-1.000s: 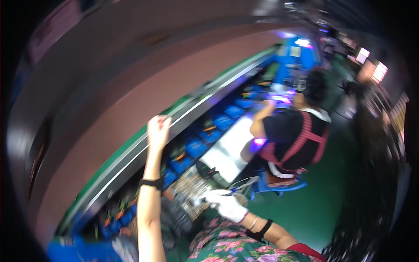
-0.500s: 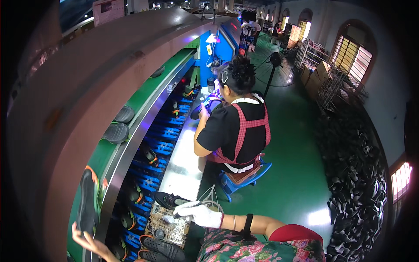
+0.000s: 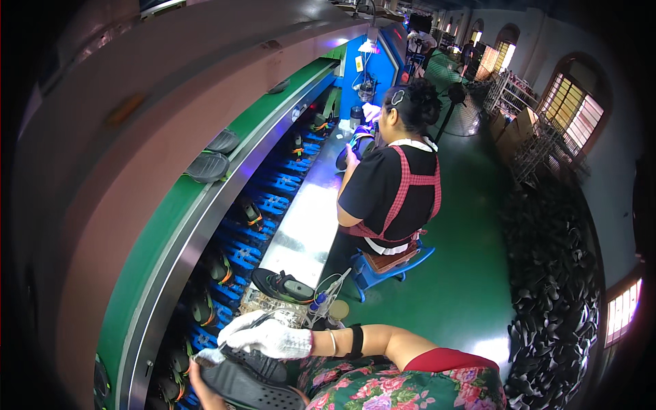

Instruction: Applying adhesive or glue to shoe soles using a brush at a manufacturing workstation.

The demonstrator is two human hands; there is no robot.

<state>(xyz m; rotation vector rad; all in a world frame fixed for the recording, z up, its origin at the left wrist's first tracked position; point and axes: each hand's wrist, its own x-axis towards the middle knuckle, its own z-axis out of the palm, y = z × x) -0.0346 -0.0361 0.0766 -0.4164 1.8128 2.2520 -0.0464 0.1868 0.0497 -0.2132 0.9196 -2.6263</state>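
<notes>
At the bottom of the head view, my bare left hand [image 3: 203, 388] grips the end of a dark grey shoe sole [image 3: 239, 384], which has holes toward its near end. My right hand [image 3: 273, 339], in a white knitted glove, is closed just above that sole. A pale, brush-like tip [image 3: 209, 356] rests at the sole's far end, beside the gloved fingers; its handle is hidden. Another dark sole [image 3: 263, 367] lies partly under the glove. Beyond it, a black shoe [image 3: 283, 284] with a grey insole stands on the bench edge.
Left of me runs a green conveyor belt [image 3: 147, 294] with grey soles [image 3: 207, 166]. Blue racks [image 3: 244, 255] carry shoes below it. A stained board [image 3: 277, 306] and cables [image 3: 329, 295] lie ahead. A co-worker [image 3: 393, 178] sits on a blue stool [image 3: 393, 273]. Black pieces [image 3: 550, 307] are heaped at right.
My left hand has come from the belt down to the sole and grips it. My gloved hand has moved left and nearer, over the sole. The view has shifted.
</notes>
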